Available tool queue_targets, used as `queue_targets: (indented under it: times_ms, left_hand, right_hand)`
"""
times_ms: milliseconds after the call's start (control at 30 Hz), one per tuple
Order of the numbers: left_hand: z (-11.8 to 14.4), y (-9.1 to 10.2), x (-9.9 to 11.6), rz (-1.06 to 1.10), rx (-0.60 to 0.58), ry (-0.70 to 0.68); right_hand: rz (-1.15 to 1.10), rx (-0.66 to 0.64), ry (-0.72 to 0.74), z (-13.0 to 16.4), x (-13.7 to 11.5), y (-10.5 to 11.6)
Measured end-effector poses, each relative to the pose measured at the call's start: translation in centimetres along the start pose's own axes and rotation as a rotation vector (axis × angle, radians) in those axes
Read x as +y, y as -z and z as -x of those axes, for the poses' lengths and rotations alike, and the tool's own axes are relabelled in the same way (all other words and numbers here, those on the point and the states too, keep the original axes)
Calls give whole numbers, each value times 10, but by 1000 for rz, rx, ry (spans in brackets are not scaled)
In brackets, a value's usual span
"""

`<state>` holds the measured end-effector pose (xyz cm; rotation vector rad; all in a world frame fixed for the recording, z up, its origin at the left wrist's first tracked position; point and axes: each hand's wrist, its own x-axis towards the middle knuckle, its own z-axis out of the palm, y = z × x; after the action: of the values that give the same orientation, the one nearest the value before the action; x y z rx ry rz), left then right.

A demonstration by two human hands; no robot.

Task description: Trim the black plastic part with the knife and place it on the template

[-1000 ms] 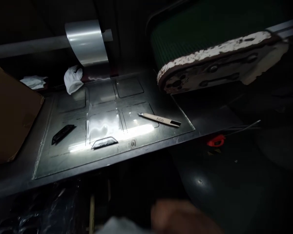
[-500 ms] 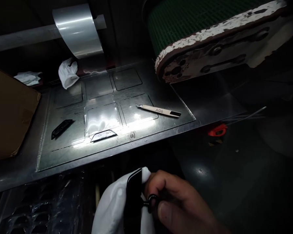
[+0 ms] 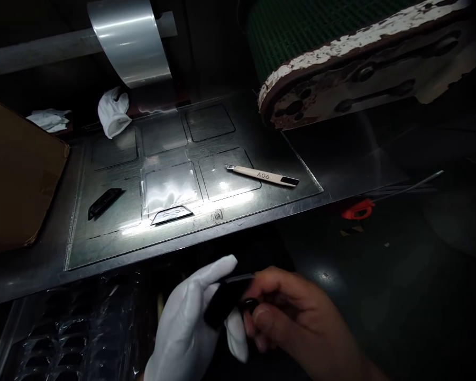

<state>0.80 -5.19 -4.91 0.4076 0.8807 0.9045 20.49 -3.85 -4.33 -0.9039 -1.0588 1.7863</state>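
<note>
My left hand [image 3: 190,328], in a white glove, and my bare right hand [image 3: 293,323] meet below the table's front edge, both gripping a small black plastic part [image 3: 225,302]. A beige utility knife [image 3: 264,175] marked A06 lies on the glossy dark work plate [image 3: 103,246] ahead. Two more black parts rest on that plate: one at the left [image 3: 104,202], one flatter piece [image 3: 171,215] near the front.
A brown cardboard box [image 3: 16,174] stands at the left. Clear film [image 3: 129,39] hangs from a roller at the back, a white glove [image 3: 111,111] below it. A green conveyor with a chipped white frame [image 3: 360,69] fills the upper right. Plastic trays [image 3: 75,338] sit below left.
Both hands have risen into view with the black part. The gloved left hand has spread its fingers around it, and the view has shifted slightly.
</note>
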Motion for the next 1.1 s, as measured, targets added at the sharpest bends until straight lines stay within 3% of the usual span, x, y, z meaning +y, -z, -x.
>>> queue_targets:
  times_ms: [100, 200, 300, 367, 467, 600, 700, 800, 900, 1000, 1067, 1100]
  left_hand:
    - [-9, 1, 0, 50, 86, -4]
    - [-13, 10, -4, 125, -82, -25]
    - [-13, 18, -13, 194, -275, -113]
    - [-13, 18, -20, 230, -313, -168]
    - [-13, 14, -25, 275, -303, -194]
    - [-13, 12, -24, 266, -283, -178]
    - [-12, 15, -18, 157, -252, -133]
    - [-9, 18, -5, 37, -206, -13]
    - [-8, 16, 8, -235, -43, 19]
    - [-11, 11, 11, -540, 240, -62]
    - [-13, 9, 8, -538, 329, -82]
    - [-15, 9, 6, -504, 339, -72]
  right_hand:
    - [370, 42, 286, -5, -4, 8]
    - [616, -47, 427, -12, -6, 14]
    - [646, -111, 483, -17, -5, 13]
    - [631, -113, 488, -18, -3, 10]
    - [564, -88, 364, -15, 1, 6]
    - [347, -14, 21, -13, 5, 3]
    - [239, -71, -205, -19, 4, 5]
    - [233, -121, -290, -24, -1, 7]
    - [508, -77, -138, -25, -4, 5]
    - [872, 20, 237, -23, 1, -3]
    - [1002, 41, 400, -24, 7, -8]
    - [1009, 38, 407, -25, 9, -8]
